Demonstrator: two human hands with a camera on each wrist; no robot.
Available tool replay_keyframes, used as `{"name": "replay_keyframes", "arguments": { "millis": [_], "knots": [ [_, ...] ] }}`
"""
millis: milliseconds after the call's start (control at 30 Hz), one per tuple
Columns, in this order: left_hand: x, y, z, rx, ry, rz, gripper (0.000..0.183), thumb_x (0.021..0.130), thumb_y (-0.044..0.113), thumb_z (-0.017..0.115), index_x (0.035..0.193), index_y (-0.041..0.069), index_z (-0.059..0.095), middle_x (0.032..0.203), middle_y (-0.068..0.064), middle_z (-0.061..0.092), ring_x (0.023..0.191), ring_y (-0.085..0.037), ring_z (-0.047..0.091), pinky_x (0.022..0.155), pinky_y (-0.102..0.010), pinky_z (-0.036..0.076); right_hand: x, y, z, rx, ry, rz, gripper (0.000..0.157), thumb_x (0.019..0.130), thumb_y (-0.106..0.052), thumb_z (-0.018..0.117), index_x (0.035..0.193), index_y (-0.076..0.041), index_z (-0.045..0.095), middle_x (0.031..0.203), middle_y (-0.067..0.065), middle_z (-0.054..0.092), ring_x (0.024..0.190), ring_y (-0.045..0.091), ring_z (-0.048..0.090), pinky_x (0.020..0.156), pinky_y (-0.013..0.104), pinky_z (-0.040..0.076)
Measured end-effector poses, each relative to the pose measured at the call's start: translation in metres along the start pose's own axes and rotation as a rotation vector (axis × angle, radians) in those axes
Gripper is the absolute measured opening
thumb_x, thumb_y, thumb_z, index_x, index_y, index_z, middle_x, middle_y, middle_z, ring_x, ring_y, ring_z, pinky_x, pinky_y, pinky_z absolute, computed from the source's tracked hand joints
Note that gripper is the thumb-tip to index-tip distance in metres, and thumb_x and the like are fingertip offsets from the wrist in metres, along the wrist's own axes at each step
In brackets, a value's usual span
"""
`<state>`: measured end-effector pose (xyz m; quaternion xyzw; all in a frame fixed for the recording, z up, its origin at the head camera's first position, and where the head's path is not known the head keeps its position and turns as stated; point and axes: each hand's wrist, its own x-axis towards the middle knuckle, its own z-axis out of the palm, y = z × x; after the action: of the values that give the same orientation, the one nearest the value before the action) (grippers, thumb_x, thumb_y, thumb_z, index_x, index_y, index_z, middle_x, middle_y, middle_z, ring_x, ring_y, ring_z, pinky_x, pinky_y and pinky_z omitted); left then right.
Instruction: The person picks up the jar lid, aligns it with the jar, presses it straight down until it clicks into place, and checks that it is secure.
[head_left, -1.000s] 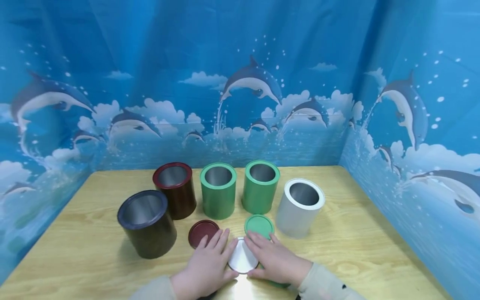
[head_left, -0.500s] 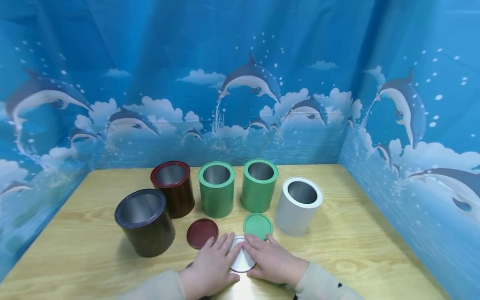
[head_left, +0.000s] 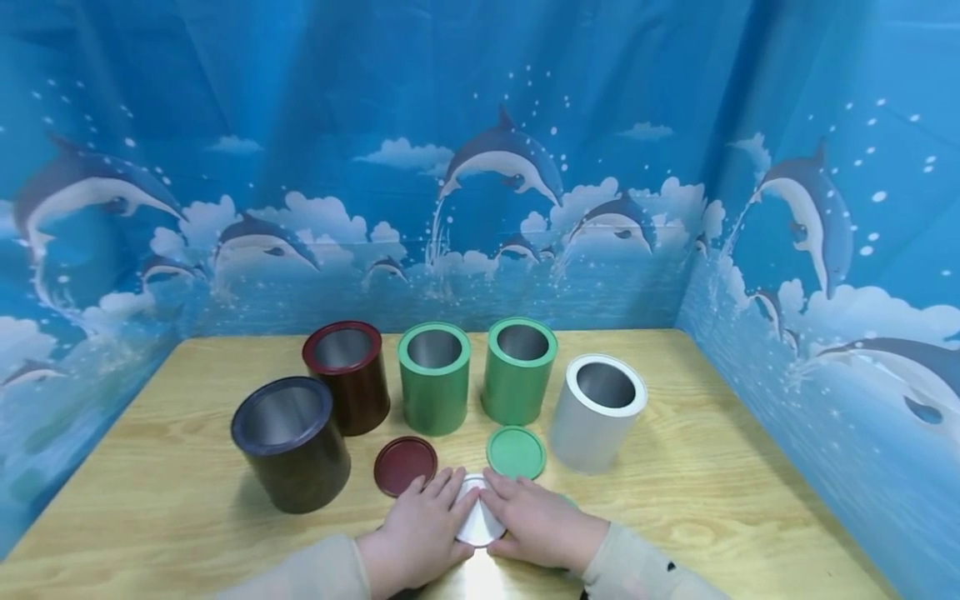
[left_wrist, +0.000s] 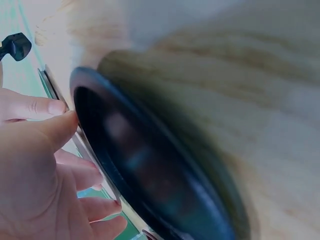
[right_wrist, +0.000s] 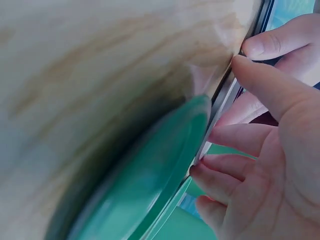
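Observation:
A round white lid [head_left: 478, 530] lies flat on the table between both hands. My left hand [head_left: 418, 532] touches its left side, the fingers nearly straight and partly over the top. From the right, my right hand [head_left: 542, 522] meets the rim the same way, thumb near the front edge. A black lid [left_wrist: 142, 155] is beside the left hand in the left wrist view. The right wrist view has a green lid [right_wrist: 150, 175] close to the right hand. Farther back lie a dark red lid [head_left: 405, 465] and another green lid [head_left: 517, 452].
Behind the lids stand a black can [head_left: 300, 467], a dark red can [head_left: 365, 398], a left green can [head_left: 435, 402], a right green can [head_left: 516, 396] and a white can [head_left: 591, 435], all uncovered. A blue dolphin-print curtain [head_left: 360, 283] borders the wooden table [head_left: 735, 483].
The fingertips of both hands have come closer together over the white lid. That lid has shifted slightly left, away from the back green lid. The cans have stayed in place.

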<state>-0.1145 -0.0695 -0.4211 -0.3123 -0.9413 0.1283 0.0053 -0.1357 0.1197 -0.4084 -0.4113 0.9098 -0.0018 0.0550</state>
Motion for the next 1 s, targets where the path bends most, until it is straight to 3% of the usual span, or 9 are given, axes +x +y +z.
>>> {"name": "replay_keyframes", "arguments": {
  "millis": [267,600,800,1000],
  "knots": [
    [0.0018,0.0003,-0.0008,-0.025,-0.008,-0.009,0.063,0.087,0.061,0.047,0.137,0.023,0.049,0.138,-0.012,0.046,0.126,-0.027,0.043,0.101,-0.046,0.035,0.0005,-0.0017,-0.0014,-0.001,0.023,0.002,0.065,0.084,-0.041,0.066,0.132,0.000,0.051,0.139,0.023,0.042,0.122,0.030,0.047,0.099,0.042,0.040],
    [-0.0007,0.0019,-0.0008,0.003,0.016,0.035,0.058,0.090,0.055,0.048,0.134,0.018,0.052,0.134,-0.017,0.049,0.124,-0.030,0.044,0.101,-0.047,0.035,0.0013,-0.0025,-0.0031,0.000,0.040,-0.010,0.066,0.081,-0.041,0.069,0.129,0.001,0.053,0.134,0.023,0.046,0.117,0.032,0.052,0.097,0.038,0.042],
    [-0.0029,0.0014,0.0008,-0.027,0.024,0.048,0.056,0.092,0.052,0.046,0.135,0.016,0.051,0.136,-0.018,0.047,0.125,-0.031,0.044,0.102,-0.051,0.032,0.0025,0.0013,-0.0030,0.111,0.047,0.004,0.069,0.078,-0.039,0.072,0.128,0.005,0.053,0.133,0.024,0.047,0.115,0.032,0.053,0.095,0.035,0.044],
    [-0.0035,0.0010,0.0005,-0.041,0.079,0.061,0.056,0.092,0.050,0.047,0.133,0.013,0.053,0.135,-0.021,0.047,0.124,-0.032,0.045,0.101,-0.051,0.033,0.0029,0.0030,-0.0049,0.168,0.058,0.023,0.067,0.078,-0.036,0.074,0.128,0.004,0.054,0.133,0.024,0.047,0.113,0.032,0.054,0.093,0.035,0.046]
  ]
}}
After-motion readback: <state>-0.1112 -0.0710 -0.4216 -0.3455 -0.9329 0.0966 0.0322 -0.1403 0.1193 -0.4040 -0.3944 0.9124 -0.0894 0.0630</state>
